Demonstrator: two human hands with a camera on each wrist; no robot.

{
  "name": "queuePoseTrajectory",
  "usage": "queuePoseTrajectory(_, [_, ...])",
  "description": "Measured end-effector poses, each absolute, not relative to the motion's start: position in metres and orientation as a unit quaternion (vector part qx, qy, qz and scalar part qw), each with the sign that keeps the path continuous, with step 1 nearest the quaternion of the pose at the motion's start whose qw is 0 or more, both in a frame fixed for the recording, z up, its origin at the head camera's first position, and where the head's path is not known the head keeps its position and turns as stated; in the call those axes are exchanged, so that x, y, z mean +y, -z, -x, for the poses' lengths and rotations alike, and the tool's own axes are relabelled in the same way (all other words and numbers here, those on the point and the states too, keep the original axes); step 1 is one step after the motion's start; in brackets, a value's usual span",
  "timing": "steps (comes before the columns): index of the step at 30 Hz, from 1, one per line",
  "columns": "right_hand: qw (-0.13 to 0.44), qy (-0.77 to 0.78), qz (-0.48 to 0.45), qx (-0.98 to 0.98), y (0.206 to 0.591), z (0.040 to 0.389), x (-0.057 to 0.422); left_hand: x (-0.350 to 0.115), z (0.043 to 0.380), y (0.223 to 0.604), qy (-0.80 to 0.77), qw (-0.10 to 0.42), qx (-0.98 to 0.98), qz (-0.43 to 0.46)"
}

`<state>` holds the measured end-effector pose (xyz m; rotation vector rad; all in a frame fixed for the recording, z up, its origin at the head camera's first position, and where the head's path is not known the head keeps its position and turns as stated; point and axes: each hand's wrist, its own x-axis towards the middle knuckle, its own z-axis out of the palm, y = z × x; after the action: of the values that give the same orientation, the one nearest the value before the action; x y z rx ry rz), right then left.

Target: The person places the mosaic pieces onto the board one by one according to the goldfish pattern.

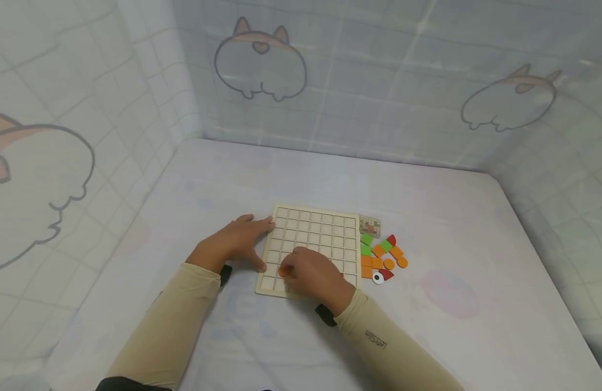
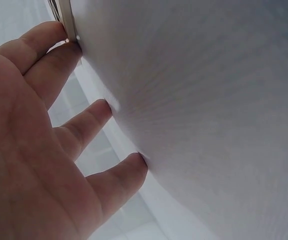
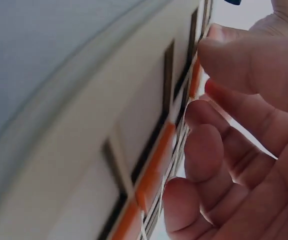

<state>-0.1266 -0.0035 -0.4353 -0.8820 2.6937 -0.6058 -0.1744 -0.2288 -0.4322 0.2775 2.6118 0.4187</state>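
A pale wooden grid board [image 1: 316,213] lies flat on the table. My left hand [image 1: 237,241] is spread along its left edge; in the left wrist view, fingertips [image 2: 64,47] touch the board's side while other fingertips rest on the white cloth. Over the lower left squares, my right hand [image 1: 312,274] pinches an orange piece [image 1: 283,270] at the board. In the right wrist view, more orange pieces [image 3: 156,162] sit in the grid along the near side. A bit of red [image 1: 341,275] shows beside the right wrist; the hand hides squares beneath it.
Right of the board are loose green pieces [image 1: 366,250], orange pieces [image 1: 388,264], red pieces [image 1: 391,239] and a white disc with a black dot [image 1: 377,278]. A small patterned card [image 1: 370,226] lies by the upper right edge. Cloth walls [image 1: 354,81] surround the table.
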Motion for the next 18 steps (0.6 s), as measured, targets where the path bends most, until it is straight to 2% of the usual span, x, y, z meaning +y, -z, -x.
queuePoseTrajectory(6, [0.114,0.243,0.237,0.934,0.430,0.118,0.036,-0.229,0.176,0.433,-0.155,0.239,0.953,-0.101])
queuePoseTrajectory(13, [0.107,0.270,0.079,0.954,0.430,0.113,0.094,-0.238,0.178,0.432,-0.141,0.238,0.954,-0.112])
queuePoseTrajectory(18, [0.100,0.235,0.053,0.965,0.436,0.114,0.124,-0.245,0.175,0.431,-0.144,0.242,0.954,-0.105])
